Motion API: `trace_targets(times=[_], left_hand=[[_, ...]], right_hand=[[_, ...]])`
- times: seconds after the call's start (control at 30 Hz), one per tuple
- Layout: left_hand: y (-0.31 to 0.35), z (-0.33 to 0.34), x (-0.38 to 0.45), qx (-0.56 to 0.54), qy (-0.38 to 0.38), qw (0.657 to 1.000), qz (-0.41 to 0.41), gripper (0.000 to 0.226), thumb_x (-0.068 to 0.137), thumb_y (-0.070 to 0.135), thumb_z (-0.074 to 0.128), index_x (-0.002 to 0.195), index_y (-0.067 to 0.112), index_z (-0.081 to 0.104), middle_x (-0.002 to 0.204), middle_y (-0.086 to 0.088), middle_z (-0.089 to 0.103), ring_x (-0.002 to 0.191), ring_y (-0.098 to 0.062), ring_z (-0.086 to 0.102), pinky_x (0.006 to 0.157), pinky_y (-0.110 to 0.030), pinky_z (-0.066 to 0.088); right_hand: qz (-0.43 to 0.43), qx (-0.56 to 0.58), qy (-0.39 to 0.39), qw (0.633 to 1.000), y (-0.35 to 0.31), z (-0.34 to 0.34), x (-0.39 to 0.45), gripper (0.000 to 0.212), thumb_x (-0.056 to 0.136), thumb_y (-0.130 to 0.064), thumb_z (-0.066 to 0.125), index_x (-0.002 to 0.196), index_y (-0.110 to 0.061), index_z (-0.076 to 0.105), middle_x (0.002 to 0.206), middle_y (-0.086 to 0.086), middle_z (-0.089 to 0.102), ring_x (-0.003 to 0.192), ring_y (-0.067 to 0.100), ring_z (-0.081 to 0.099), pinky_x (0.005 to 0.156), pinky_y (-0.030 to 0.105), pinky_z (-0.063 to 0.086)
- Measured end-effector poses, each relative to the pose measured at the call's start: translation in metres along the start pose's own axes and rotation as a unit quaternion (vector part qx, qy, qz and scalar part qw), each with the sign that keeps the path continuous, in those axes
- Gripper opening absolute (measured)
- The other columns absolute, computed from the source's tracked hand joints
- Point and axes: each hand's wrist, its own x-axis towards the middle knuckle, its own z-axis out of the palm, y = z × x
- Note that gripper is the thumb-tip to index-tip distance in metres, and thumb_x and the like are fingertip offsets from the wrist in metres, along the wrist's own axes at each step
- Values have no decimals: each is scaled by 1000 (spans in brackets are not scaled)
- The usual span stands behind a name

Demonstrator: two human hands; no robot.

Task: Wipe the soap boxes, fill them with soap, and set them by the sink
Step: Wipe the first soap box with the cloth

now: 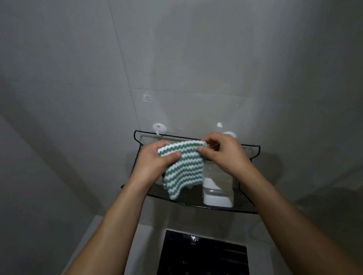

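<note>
Your left hand (154,159) and right hand (222,152) each pinched a top corner of the green-and-white striped knitted cloth (182,168), hanging before the black wire-mesh wall shelf (243,201).

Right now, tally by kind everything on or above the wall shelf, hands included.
Hands: 2, left hand and right hand
Striped cloth: 1
Clear container: 1
Black mesh shelf: 1
White wall hooks: 2, and
Total: 7
</note>
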Motion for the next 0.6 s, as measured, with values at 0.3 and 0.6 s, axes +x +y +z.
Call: trace_targets(times=[0.3, 0.6], left_hand=[[-1, -45, 29, -57, 75, 995, -18, 9, 82, 4, 75, 88, 5, 70, 77, -7, 75, 68, -18, 72, 60, -27, 58], [-19, -75, 26, -85, 100, 990, -52, 9, 84, -4, 71, 84, 3, 65, 68, -6, 70, 52, -8, 66, 47, -18, 50]], right_hand=[[89, -162, -96, 978, -7, 36, 26, 14, 90, -32, 71, 93, -18, 71, 91, 1, 71, 88, 20, 65, 77, 31, 50], [113, -417, -167, 886, -12, 115, 38, 73, 66, -66, 78, 118, -17, 62, 123, 8, 67, 119, 29, 58, 95, 40, 41]])
